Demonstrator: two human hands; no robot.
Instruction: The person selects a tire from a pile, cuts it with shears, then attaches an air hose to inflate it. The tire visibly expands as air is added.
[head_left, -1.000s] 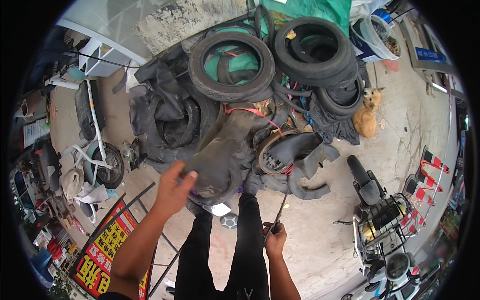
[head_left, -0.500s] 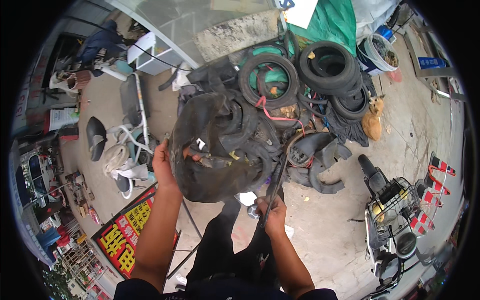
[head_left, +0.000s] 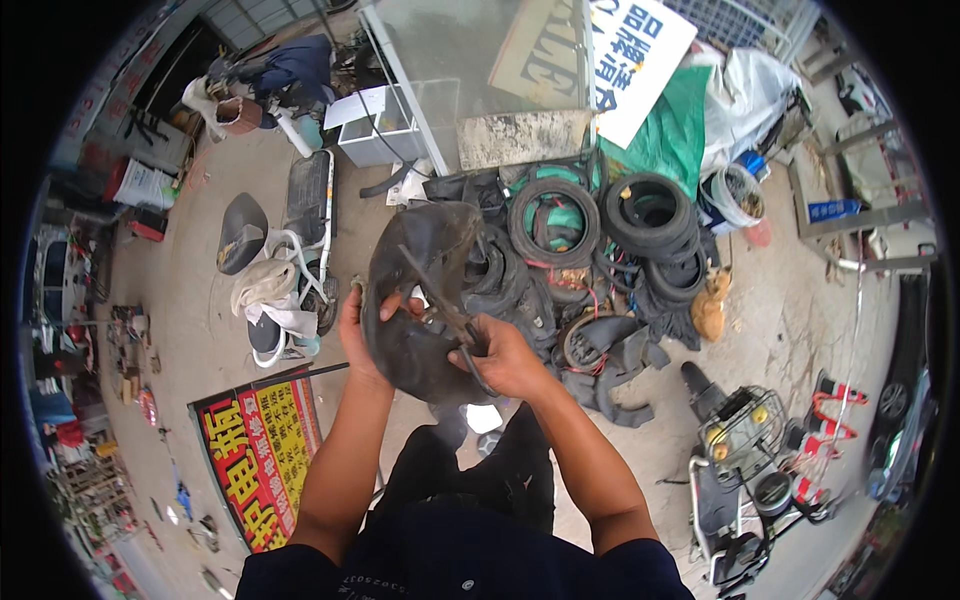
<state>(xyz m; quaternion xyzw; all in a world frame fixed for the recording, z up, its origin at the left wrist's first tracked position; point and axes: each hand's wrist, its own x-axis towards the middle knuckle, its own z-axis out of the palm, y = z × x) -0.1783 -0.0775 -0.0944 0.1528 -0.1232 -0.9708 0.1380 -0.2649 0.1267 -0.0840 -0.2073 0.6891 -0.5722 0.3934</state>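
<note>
A large, floppy black inner tube [head_left: 415,345] hangs in front of my body, bent into an open loop. My left hand [head_left: 366,325] is closed on its left edge, with fingertips showing inside the loop. My right hand [head_left: 503,358] grips a long, thin dark strip [head_left: 425,268] at the tube's right side. The strip runs up and leftward across the tube's opening, and its short lower end shows below my fingers. Whether the strip is rubber or metal, I cannot tell.
Beyond the tube lies a heap of old tyres [head_left: 555,222] and rubber scraps. A tan dog [head_left: 710,305] lies right of it. A scooter with a wire basket [head_left: 745,430] stands at the right, a red-and-yellow sign [head_left: 255,450] at lower left, a white-framed bike [head_left: 300,250] at left.
My right hand has moved up and left with the strip, from beside the tube to against it, and the strip now crosses the opening. My left hand keeps its hold. The view has shifted.
</note>
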